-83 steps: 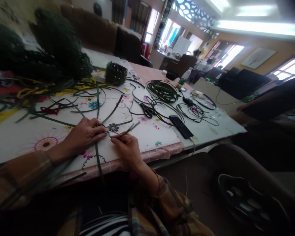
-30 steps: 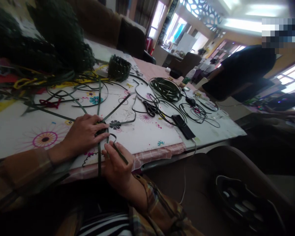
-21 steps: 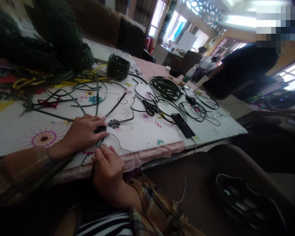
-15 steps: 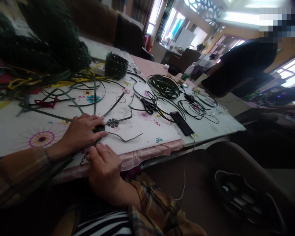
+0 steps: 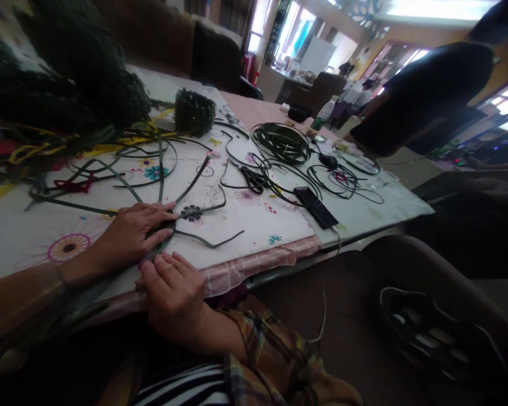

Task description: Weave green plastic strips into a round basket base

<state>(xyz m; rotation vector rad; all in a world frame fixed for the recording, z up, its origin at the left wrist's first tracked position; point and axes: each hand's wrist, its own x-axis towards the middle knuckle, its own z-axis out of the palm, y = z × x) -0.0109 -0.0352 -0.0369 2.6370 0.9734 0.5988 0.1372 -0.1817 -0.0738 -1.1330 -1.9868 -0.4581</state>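
Flat on the table, the centre of a dark green woven base (image 5: 167,224) has long strips spreading out from it like spokes. My left hand (image 5: 131,234) lies over it, fingers on top and thumb on the near side, holding it against the tabletop. At the table's front edge my right hand (image 5: 173,290) is closed, fingers curled, where a green strip (image 5: 166,243) comes from the base toward its fingertips. The hand itself hides most of that grip. One loose strip end (image 5: 214,245) bends out to the right of the base.
Beyond the hands lie black scissors (image 5: 254,179), a coil of green strip (image 5: 279,142) and a black phone-like slab (image 5: 315,207) with a cable. A small woven basket (image 5: 195,111) stands near larger dark green woven pieces (image 5: 88,73). At right is a person in dark clothes (image 5: 436,93).
The view has shifted slightly. Both hands stay at the woven base, the right a little lower and further left in the picture. The person at right has shifted a little.
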